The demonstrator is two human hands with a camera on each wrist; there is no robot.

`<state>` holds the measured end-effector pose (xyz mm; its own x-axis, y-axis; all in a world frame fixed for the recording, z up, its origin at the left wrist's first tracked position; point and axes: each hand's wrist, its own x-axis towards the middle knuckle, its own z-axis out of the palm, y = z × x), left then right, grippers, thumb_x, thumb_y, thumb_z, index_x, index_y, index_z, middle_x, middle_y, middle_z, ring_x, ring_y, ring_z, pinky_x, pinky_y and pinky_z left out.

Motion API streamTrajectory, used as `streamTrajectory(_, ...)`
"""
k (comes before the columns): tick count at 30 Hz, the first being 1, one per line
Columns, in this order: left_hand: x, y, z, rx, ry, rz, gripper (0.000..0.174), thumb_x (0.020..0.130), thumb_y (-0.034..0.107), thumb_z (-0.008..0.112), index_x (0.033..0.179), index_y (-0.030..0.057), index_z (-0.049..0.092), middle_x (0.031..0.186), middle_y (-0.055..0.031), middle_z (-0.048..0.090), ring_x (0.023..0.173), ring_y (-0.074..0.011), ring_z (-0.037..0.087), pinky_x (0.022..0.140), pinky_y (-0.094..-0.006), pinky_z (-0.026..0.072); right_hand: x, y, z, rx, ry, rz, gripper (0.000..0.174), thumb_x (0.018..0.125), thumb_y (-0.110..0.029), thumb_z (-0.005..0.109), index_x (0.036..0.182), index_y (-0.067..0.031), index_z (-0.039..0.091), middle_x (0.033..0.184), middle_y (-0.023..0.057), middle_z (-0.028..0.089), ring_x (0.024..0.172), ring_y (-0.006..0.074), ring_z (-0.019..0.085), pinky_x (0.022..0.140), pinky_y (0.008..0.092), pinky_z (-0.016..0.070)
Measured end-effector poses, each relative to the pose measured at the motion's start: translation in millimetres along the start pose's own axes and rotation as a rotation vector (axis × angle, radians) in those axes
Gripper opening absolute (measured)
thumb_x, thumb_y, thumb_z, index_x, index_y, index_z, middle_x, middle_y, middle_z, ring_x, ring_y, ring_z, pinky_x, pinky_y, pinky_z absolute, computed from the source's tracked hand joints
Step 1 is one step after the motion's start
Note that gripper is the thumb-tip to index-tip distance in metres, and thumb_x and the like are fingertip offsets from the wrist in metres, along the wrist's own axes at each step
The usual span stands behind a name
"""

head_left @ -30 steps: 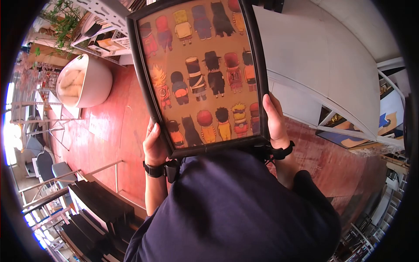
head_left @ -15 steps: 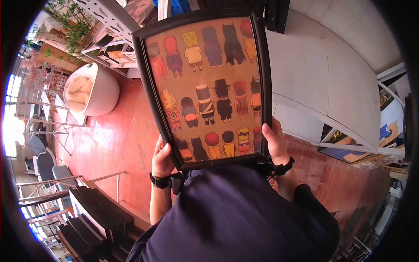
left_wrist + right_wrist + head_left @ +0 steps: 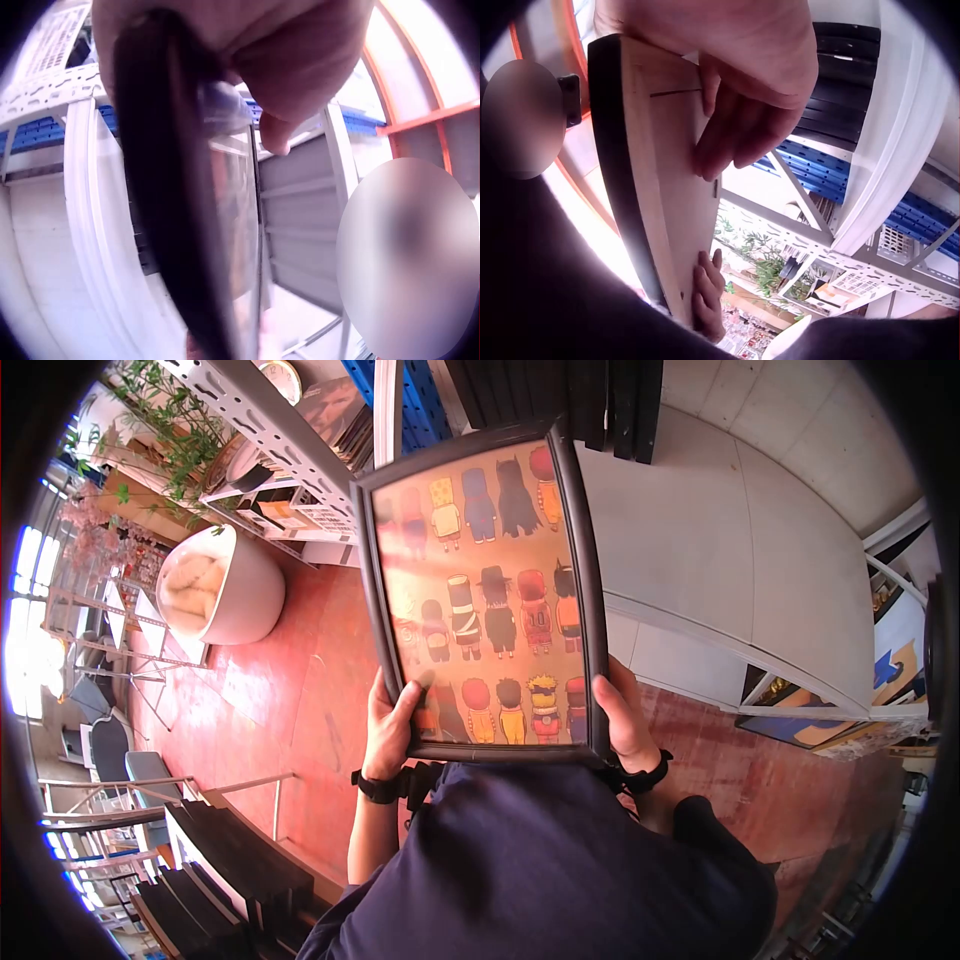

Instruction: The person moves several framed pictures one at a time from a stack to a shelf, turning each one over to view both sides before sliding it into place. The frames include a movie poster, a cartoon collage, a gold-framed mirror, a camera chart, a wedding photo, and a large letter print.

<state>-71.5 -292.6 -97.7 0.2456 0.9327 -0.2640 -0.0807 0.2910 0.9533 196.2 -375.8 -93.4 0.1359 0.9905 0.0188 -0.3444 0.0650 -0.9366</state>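
Observation:
A black-framed picture with rows of cartoon figures is held up in front of the torso in the head view. My left hand grips its lower left edge, thumb over the front. At the lower right edge my right hand holds the frame, thumb on the front side. The right wrist view shows the pale back of the picture, with the right hand's fingers curled behind it and the left hand at the far edge. In the left wrist view the dark frame edge is blurred.
A white cabinet top lies to the right, with dark upright frames at its back. Metal shelving and a white round chair are at the left. Black frames stand in a rack at lower left.
Both hands and the picture have moved lower in the head view, and the picture's upper part has shifted right then back left. More shelving and dark frames show at the top.

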Motion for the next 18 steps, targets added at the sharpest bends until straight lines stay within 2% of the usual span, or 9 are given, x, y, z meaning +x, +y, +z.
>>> streamTrajectory(1,6.2,0.2,1.2,0.015,-0.007,-0.010,0.025,0.092,0.013,0.055,0.115,0.0039,0.051,0.090,0.0010,0.060,0.076,-0.0048,0.053,0.066,-0.0200,0.0450,0.1,-3.4,2.3,0.074,-0.078,-0.045,0.063,0.092,-0.045,0.049,0.129,0.0054,0.044,0.117,0.0105,0.055,0.109,0.0153,0.049,0.092,0.0286,0.0365)
streamTrajectory(2,11.7,-8.1,-3.6,-0.126,-0.063,-0.056,0.023,0.092,0.014,0.056,0.111,0.0031,0.053,0.092,0.0001,0.060,0.078,-0.0056,0.055,0.067,-0.0215,0.0475,2.4,-5.5,2.3,0.143,-0.206,-0.055,0.082,0.089,-0.057,0.043,0.140,0.0052,0.027,0.139,0.0164,0.039,0.130,0.0224,0.035,0.105,0.0344,0.0268)
streamTrajectory(5,19.8,-25.6,4.9,-0.453,-0.187,-0.206,0.036,0.093,0.022,0.054,0.122,0.0029,0.047,0.108,-0.0066,0.061,0.095,-0.0149,0.061,0.083,-0.0301,0.0516,13.8,-44.3,12.4,0.224,-0.506,-0.064,0.097,0.083,-0.068,0.043,0.143,0.0032,0.016,0.142,0.0189,0.034,0.129,0.0273,0.037,0.104,0.0382,0.0293)
streamTrajectory(6,24.1,-25.2,9.6,-0.567,-0.289,-0.263,0.043,0.093,0.025,0.053,0.128,0.0026,0.043,0.116,-0.0083,0.058,0.101,-0.0181,0.060,0.087,-0.0317,0.0509,15.2,-50.4,16.9,0.232,-0.476,-0.082,0.096,0.083,-0.067,0.042,0.143,0.0028,0.016,0.142,0.0191,0.034,0.129,0.0280,0.037,0.104,0.0390,0.0297)
streamTrajectory(7,21.9,-25.5,19.6,-0.530,-0.224,-0.307,0.034,0.094,0.033,0.050,0.112,0.0040,0.047,0.085,-0.0030,0.057,0.062,-0.0151,0.056,0.055,-0.0255,0.0478,17.0,-52.3,22.1,0.243,-0.442,-0.101,0.094,0.084,-0.067,0.041,0.143,0.0024,0.016,0.142,0.0193,0.033,0.129,0.0286,0.038,0.103,0.0398,0.0301)
streamTrajectory(8,32.3,-33.3,18.4,-0.799,-0.439,-0.387,0.030,0.094,0.033,0.048,0.104,0.0048,0.045,0.078,-0.0028,0.054,0.055,-0.0139,0.052,0.049,-0.0247,0.0437,20.2,-46.8,22.6,0.302,-0.405,-0.130,0.081,0.090,-0.055,0.041,0.143,0.0019,0.019,0.143,0.0180,0.032,0.130,0.0273,0.036,0.104,0.0400,0.0286)
streamTrajectory(9,41.4,-33.6,21.0,-1.063,-0.649,-0.475,0.028,0.094,0.034,0.046,0.097,0.0056,0.044,0.072,-0.0026,0.051,0.049,-0.0128,0.047,0.044,-0.0239,0.0395,25.0,-45.9,22.7,0.318,-0.384,-0.143,0.081,0.090,-0.055,0.041,0.143,0.0019,0.019,0.143,0.0180,0.032,0.130,0.0273,0.036,0.104,0.0400,0.0286)
streamTrajectory(12,47.6,-28.9,32.1,-1.177,-0.719,-0.571,0.027,0.098,0.030,0.037,0.088,0.0053,0.040,0.066,-0.0051,0.051,0.042,-0.0122,0.047,0.038,-0.0214,0.0399,37.0,-31.5,23.0,0.100,-0.314,-0.296,0.053,0.098,-0.027,0.037,0.142,0.0003,0.023,0.144,0.0127,0.032,0.135,0.0221,0.027,0.108,0.0390,0.0200)
streamTrajectory(18,50.0,-27.8,43.9,-1.509,-0.888,-0.740,0.028,0.100,0.027,0.032,0.090,0.0016,0.038,0.057,-0.0083,0.052,0.037,-0.0127,0.052,0.034,-0.0187,0.0408,27.3,-5.6,25.5,0.018,-0.242,-0.202,0.050,0.098,-0.024,0.037,0.142,-0.0040,0.025,0.146,0.0104,0.029,0.137,0.0222,0.022,0.110,0.0402,0.0167)
